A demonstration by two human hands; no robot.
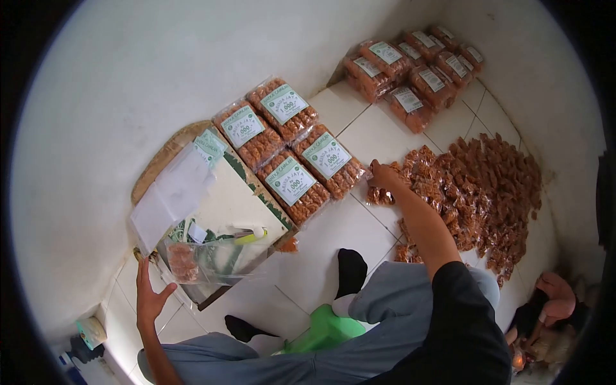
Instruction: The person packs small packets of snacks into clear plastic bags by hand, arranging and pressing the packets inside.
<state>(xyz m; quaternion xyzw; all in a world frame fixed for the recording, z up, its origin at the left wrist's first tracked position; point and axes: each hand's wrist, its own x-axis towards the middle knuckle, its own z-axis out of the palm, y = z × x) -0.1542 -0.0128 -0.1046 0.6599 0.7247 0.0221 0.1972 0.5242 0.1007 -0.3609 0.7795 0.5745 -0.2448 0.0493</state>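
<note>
My left hand (152, 296) is open, fingers apart, beside the lower left corner of a low board (237, 199). A clear bag (215, 260) with a few brown snack packets (183, 262) inside lies on that board near it. My right hand (383, 176) is closed at the near edge of the snack pile (443, 192), fingers bent down around small wrapped packets (380, 195). Just left of it lies one of several filled, labelled packs (327, 157). A yellow-green cutter (250, 235) rests on the board.
Empty clear bags (170, 192) and green labels (210, 147) lie on the board's left side. More filled packs (410, 77) are stacked by the back wall. A green stool (324, 330) is under me. Another person (552, 301) is at the lower right.
</note>
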